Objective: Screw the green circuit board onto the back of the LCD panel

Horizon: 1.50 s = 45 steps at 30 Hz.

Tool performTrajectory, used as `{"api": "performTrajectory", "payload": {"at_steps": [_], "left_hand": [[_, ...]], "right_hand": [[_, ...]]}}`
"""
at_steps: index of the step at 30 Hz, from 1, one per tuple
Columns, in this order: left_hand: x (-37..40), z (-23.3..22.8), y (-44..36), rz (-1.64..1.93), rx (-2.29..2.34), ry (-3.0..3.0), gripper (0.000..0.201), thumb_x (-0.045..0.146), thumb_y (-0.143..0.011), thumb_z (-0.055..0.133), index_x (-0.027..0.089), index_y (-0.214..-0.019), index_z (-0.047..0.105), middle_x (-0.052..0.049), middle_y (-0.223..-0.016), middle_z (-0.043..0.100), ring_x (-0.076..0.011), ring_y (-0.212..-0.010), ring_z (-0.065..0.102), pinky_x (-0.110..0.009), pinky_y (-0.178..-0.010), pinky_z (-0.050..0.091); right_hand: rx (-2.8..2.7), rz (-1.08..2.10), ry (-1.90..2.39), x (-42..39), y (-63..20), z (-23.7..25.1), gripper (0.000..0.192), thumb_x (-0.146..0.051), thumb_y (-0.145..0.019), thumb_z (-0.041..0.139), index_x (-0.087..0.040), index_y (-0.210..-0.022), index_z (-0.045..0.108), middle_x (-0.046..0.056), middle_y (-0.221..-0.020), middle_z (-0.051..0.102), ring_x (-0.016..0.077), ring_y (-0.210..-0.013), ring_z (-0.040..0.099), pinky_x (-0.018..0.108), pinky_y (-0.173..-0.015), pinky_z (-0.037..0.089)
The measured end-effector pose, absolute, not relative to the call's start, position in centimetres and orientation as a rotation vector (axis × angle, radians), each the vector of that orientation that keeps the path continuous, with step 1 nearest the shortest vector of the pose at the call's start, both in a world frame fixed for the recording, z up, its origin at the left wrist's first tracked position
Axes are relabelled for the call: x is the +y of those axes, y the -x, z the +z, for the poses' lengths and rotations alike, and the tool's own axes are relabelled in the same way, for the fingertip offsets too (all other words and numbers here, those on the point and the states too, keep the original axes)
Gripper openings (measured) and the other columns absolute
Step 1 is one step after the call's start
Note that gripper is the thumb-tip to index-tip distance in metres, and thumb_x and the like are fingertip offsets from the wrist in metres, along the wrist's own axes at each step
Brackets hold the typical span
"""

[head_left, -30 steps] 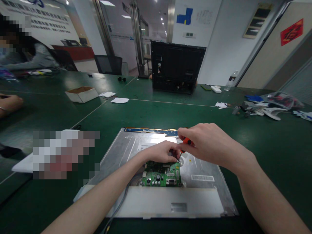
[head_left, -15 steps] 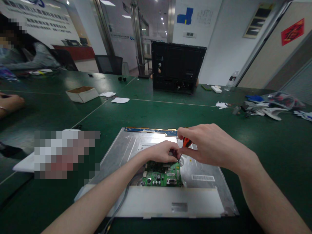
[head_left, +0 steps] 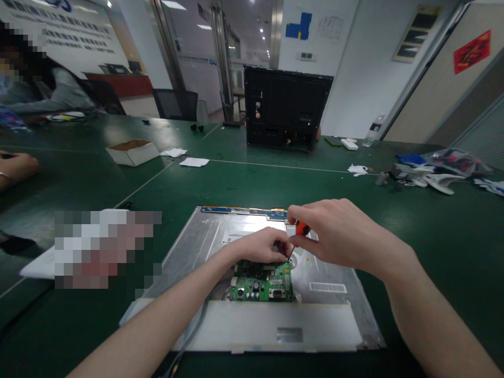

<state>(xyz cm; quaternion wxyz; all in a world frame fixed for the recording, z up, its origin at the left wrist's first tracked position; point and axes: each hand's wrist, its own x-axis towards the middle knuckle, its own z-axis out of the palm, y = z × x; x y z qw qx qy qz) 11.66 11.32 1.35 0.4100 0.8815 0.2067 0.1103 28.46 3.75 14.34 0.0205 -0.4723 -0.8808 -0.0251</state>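
A green circuit board [head_left: 262, 283] lies on the metal back of a display panel [head_left: 331, 310], which rests flat in front of me. My right hand [head_left: 331, 231] is closed around the orange and black handle of a screwdriver [head_left: 302, 229]. Its thin shaft slants down to a small shiny screw [head_left: 289, 260] at the board's upper right corner. Beside the tip, my left hand [head_left: 270, 244] has its thumb and fingers pinched together over the board's top edge; what they hold, if anything, is hidden. A blue circuit strip [head_left: 240, 210] runs along the panel's far edge.
A black monitor housing [head_left: 289, 110] stands upright farther back. Left of it are an open box [head_left: 133, 152] and papers [head_left: 195, 162]. Loose parts and bags [head_left: 417, 173] lie to the right. A grey cable [head_left: 197, 328] crosses the panel's left side. Another person's hand [head_left: 18, 167] rests at far left.
The screwdriver handle has turned slightly within my right hand, and its shaft shows a little more. My left hand stays in place.
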Motion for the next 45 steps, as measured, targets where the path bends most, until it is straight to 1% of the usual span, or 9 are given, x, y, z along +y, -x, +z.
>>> {"api": "performTrajectory", "payload": {"at_steps": [3,7,10,15,21,29,34,41,45], "left_hand": [[11.32,1.48,-11.69,0.276,0.494,-2.212,0.016,0.002,-0.068,0.063,0.014,-0.077,0.065,0.001,-0.074,0.063,-0.0137,-0.07,0.058,-0.022,-0.066,0.044],[11.3,1.42,-11.72,0.262,0.516,-2.189,0.015,0.001,-0.068,0.062,0.014,-0.075,0.064,0.002,-0.073,0.063,-0.0129,-0.067,0.058,-0.021,-0.063,0.044],[11.31,1.29,-11.7,0.269,0.534,-2.2,0.015,0.002,-0.067,0.063,0.014,-0.075,0.065,0.001,-0.073,0.063,-0.0139,-0.07,0.058,-0.022,-0.065,0.044],[11.3,1.24,-11.67,0.28,0.545,-2.211,0.014,0.003,-0.067,0.065,0.014,-0.075,0.065,0.001,-0.073,0.064,-0.0143,-0.07,0.058,-0.022,-0.066,0.044],[11.17,1.6,-11.68,0.272,0.531,-2.196,0.014,0.002,-0.067,0.063,0.014,-0.075,0.064,0.001,-0.073,0.063,-0.0146,-0.07,0.059,-0.022,-0.065,0.044],[11.33,1.17,-11.64,0.288,0.556,-2.211,0.016,0.004,-0.067,0.065,0.014,-0.079,0.066,-0.001,-0.078,0.067,-0.0166,-0.075,0.061,-0.024,-0.069,0.045],[11.46,1.15,-11.65,0.284,0.507,-2.178,0.016,0.003,-0.068,0.065,0.014,-0.079,0.066,-0.001,-0.078,0.067,-0.0159,-0.074,0.061,-0.023,-0.068,0.046],[11.45,1.04,-11.6,0.298,0.53,-2.168,0.014,0.005,-0.069,0.067,0.014,-0.08,0.067,0.0,-0.078,0.067,-0.0161,-0.074,0.061,-0.023,-0.068,0.046],[11.51,1.01,-11.56,0.306,0.513,-2.176,0.014,0.005,-0.069,0.068,0.014,-0.079,0.067,0.001,-0.077,0.067,-0.0158,-0.074,0.061,-0.023,-0.068,0.046]], "right_hand": [[-2.719,-0.15,1.512,3.98,-28.41,14.35,0.016,-0.038,-0.09,0.052,-0.023,-0.089,0.059,0.001,-0.075,0.067,0.0169,-0.066,0.06,0.026,-0.051,0.023],[-2.729,-0.159,1.558,4.03,-28.39,14.33,0.012,-0.033,-0.09,0.051,-0.023,-0.089,0.058,0.001,-0.072,0.066,0.0164,-0.062,0.059,0.026,-0.05,0.022],[-2.733,-0.093,1.527,3.8,-28.4,14.36,0.01,-0.027,-0.087,0.053,-0.022,-0.095,0.055,0.001,-0.077,0.066,0.0162,-0.065,0.06,0.026,-0.052,0.024],[-2.774,0.002,1.405,3.44,-28.4,14.55,0.009,-0.022,-0.085,0.053,-0.021,-0.093,0.052,0.001,-0.086,0.067,0.0152,-0.069,0.059,0.026,-0.053,0.027],[-2.727,-0.136,1.552,3.78,-28.46,14.47,0.017,-0.039,-0.091,0.051,-0.024,-0.093,0.058,0.001,-0.075,0.067,0.0172,-0.065,0.06,0.026,-0.052,0.024],[-2.767,-0.036,1.412,3.4,-28.41,14.58,0.007,-0.023,-0.085,0.052,-0.021,-0.092,0.053,0.001,-0.083,0.068,0.0156,-0.067,0.06,0.026,-0.052,0.025],[-2.734,-0.104,1.514,3.76,-28.45,14.38,0.017,-0.039,-0.089,0.051,-0.024,-0.093,0.056,0.001,-0.077,0.068,0.018,-0.066,0.061,0.027,-0.051,0.023],[-2.769,-0.05,1.39,3.54,-28.61,14.32,0.008,-0.025,-0.087,0.051,-0.022,-0.094,0.05,0.0,-0.084,0.067,0.0163,-0.067,0.06,0.026,-0.051,0.024],[-2.772,-0.045,1.38,3.48,-28.59,14.43,0.009,-0.028,-0.087,0.052,-0.022,-0.094,0.052,0.0,-0.084,0.068,0.0165,-0.067,0.06,0.027,-0.051,0.024]]}}
